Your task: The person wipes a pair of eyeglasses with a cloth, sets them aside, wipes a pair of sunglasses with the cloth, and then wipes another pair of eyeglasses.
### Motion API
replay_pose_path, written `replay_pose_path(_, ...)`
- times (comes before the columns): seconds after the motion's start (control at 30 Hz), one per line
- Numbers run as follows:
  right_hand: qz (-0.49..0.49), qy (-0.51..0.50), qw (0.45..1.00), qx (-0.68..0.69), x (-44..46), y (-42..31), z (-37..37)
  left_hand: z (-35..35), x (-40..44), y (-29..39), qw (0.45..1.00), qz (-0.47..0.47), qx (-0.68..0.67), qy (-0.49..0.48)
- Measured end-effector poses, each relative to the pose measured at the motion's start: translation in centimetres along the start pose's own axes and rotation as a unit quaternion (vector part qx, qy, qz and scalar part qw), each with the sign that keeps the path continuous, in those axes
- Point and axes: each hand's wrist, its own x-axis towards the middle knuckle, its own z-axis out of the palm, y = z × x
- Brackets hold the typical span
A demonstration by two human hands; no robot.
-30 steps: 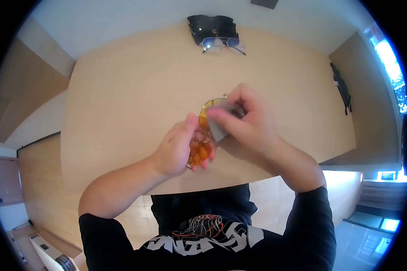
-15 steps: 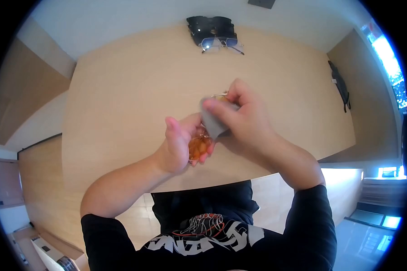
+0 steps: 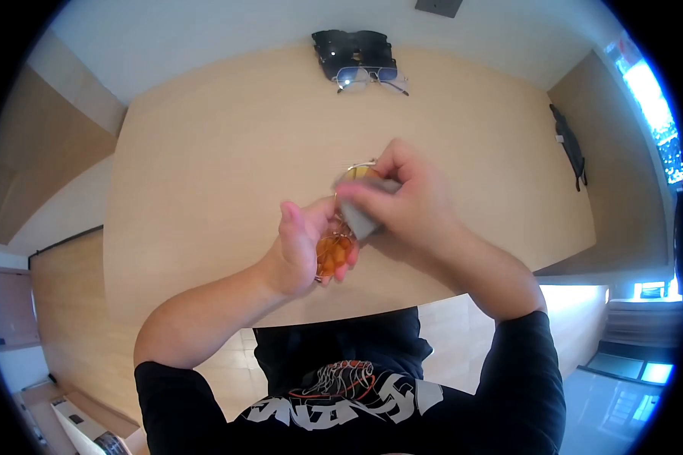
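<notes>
A pair of orange-tinted glasses (image 3: 332, 256) with thin metal rims rests across my left hand (image 3: 303, 246), whose fingers curl under it while the thumb stands up free. My right hand (image 3: 417, 197) pinches a grey cloth (image 3: 360, 218) against the far lens, which looks yellowish where it shows beyond the cloth. Part of the frame's bridge is covered by the cloth, and the fingertips of my right hand are partly hidden behind the lens.
At the back of the wooden table (image 3: 220, 152) lie dark sunglasses (image 3: 353, 47) in a stack and clear metal-framed glasses (image 3: 368, 77). A black strap-like item (image 3: 569, 144) lies at the right edge. A wall rises behind the table.
The cloth has shifted slightly and uncovers more of the far lens. The glasses and my right hand have moved a little nearer to me.
</notes>
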Motion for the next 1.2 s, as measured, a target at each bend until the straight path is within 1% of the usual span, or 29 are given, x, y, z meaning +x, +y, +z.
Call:
replay_pose_path(0.1,-0.061,0.012,0.996,-0.057,-0.3,-1.5,0.1,-0.2,0.0,-0.3,1.000,0.004,0.001,0.009)
replay_pose_path(0.13,0.003,0.013,0.998,0.057,-0.2,-1.0,0.3,-0.3,0.1,-0.4,1.000,0.006,0.005,0.012)
replay_pose_path(0.17,0.067,0.013,0.983,0.169,0.0,-0.2,0.5,-0.5,0.2,-0.6,1.000,0.002,-0.001,0.000)
replay_pose_path(0.2,0.129,0.013,0.952,0.278,0.1,0.3,0.6,-0.9,0.3,-0.7,1.000,-0.001,-0.008,-0.012)
replay_pose_path(0.3,0.136,0.006,0.942,0.307,0.1,0.3,0.7,-1.2,0.3,-0.7,0.999,-0.003,-0.023,-0.040)
replay_pose_path(0.33,0.077,-0.001,0.974,0.211,0.1,0.1,0.5,-1.3,0.3,-0.7,0.999,-0.002,-0.027,-0.047)
replay_pose_path(0.37,0.017,-0.009,0.993,0.113,0.0,-0.3,0.2,-1.1,0.3,-0.5,0.999,-0.002,-0.025,-0.036)
replay_pose_path(0.4,-0.042,-0.015,0.999,0.013,-0.1,-0.5,0.0,-0.8,0.1,-0.2,0.999,-0.003,-0.023,-0.025)
replay_pose_path(0.43,-0.032,-0.021,0.999,0.031,-0.1,-0.6,0.1,-0.7,0.0,0.0,1.000,-0.003,-0.020,-0.014)
replay_pose_path(0.5,-0.011,-0.033,0.997,0.069,-0.2,-0.8,0.1,-1.3,0.3,-0.7,0.999,0.005,-0.037,-0.037)
replay_pose_path(0.6,0.102,-0.037,0.974,0.200,0.1,0.0,-0.2,-1.7,0.3,-0.8,0.997,0.007,-0.041,-0.060)
replay_pose_path(0.7,0.114,-0.055,0.945,0.302,-0.1,-1.1,-0.5,-1.9,0.3,-0.9,0.996,0.014,-0.044,-0.080)
replay_pose_path(0.9,0.160,-0.065,0.911,0.373,0.1,-1.3,-0.6,-2.2,0.2,-1.0,0.992,0.013,-0.070,-0.100)
replay_pose_path(0.93,0.169,-0.068,0.910,0.373,0.1,-1.7,-0.7,-2.3,0.2,-1.0,0.992,0.010,-0.071,-0.104)
replay_pose_path(1.0,0.188,-0.073,0.906,0.372,-0.1,-2.5,-0.6,-1.9,0.0,-0.8,0.993,-0.013,-0.085,-0.076)
replay_pose_path(1.03,0.119,-0.069,0.950,0.280,-0.2,-1.9,-0.5,-1.7,0.0,-0.7,0.993,-0.026,-0.092,-0.062)
replay_pose_path(1.07,0.048,-0.065,0.980,0.184,-0.4,-0.9,-0.3,-1.7,0.0,-0.6,0.994,-0.021,-0.091,-0.058)
replay_pose_path(1.13,-0.027,-0.060,0.996,0.067,-0.5,-0.5,-0.3,-1.7,0.0,-0.5,0.995,-0.012,-0.087,-0.050)
replay_pose_path(1.2,-0.031,-0.062,0.997,0.027,-0.5,-0.8,-0.8,-1.7,0.1,-0.7,0.993,-0.010,-0.103,-0.050)
